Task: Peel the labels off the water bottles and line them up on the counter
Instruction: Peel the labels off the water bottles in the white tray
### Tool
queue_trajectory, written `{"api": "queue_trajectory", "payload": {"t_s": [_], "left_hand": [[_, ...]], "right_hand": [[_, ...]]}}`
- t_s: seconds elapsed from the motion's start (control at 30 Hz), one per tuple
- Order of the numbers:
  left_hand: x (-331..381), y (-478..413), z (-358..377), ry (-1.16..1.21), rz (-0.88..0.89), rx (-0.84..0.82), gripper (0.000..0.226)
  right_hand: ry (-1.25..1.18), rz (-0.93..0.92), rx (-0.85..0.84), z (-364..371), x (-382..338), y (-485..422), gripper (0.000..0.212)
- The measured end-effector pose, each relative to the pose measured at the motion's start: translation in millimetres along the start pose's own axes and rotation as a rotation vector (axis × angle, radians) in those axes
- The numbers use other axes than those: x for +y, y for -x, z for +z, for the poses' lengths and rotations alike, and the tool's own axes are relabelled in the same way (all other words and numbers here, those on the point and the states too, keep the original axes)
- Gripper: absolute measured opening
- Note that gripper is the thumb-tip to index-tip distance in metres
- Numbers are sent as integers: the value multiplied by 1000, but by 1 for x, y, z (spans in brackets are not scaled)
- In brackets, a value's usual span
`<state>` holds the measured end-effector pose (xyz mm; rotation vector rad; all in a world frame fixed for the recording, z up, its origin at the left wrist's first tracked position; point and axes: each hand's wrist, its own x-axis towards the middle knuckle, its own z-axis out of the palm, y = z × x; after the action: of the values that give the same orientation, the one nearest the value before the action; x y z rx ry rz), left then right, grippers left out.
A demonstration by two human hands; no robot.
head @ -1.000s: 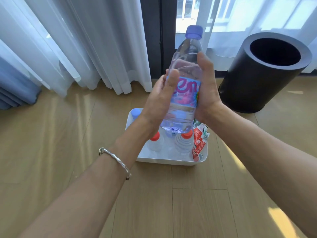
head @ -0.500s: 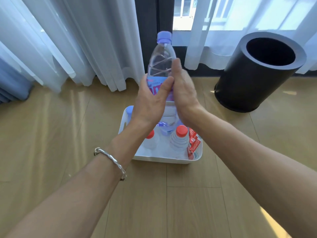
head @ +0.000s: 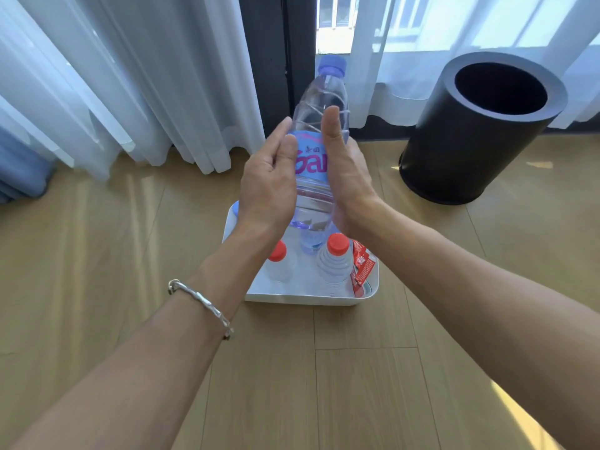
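Standing upright in mid-air at the middle of the view, the bottle (head: 319,102) is held between both hands, directly above the far part of the tray (head: 308,299); its lilac cap (head: 331,64) points to 12 o'clock and its blue label (head: 311,162) with pink lettering is unpeeled, wrapped round the waist. The left hand (head: 268,190) grips it from 9 o'clock, thumb pressed on the label's front, fingers close together and reaching round the far side; the right hand (head: 349,180) clamps it from 3 o'clock, thumb straight up along the clear shoulder, its other fingers hidden behind the bottle, so they seem wrapped round the back. A bracelet (head: 201,302) sits on the left wrist. At 6 o'clock from the bottle the white tray rests on the floor (head: 97,271); in it stand a red-capped bottle (head: 278,264) and a second red-capped bottle (head: 334,267), both bare of labels, side by side near the front wall; red labels (head: 362,267) lie crumpled against the tray's 3 o'clock wall; a blue cap (head: 235,207) peeks out at its far 9 o'clock corner. A black bin (head: 467,151) stands at 2 o'clock, well apart from the tray; curtains (head: 130,76) hang across 10 to 1 o'clock.
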<state>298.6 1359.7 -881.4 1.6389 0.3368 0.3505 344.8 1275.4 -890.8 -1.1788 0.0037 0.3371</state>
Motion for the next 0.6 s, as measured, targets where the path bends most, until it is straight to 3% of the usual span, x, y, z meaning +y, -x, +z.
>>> {"api": "queue_trajectory", "payload": {"t_s": [0.17,0.3,0.47,0.6], "left_hand": [[0,-4,-4,-61,60,66,22],[6,-4,-6,-76,63,93,18],[15,4,-2,185,-108,-211,46],[13,9,-2,158,-114,-240,26]], "right_hand": [[-86,103,-73,-1,-3,4,107],[-163,170,-157,-5,-6,7,65],[-160,129,-196,-8,-11,10,51],[-120,131,-184,-6,-11,13,55]]}}
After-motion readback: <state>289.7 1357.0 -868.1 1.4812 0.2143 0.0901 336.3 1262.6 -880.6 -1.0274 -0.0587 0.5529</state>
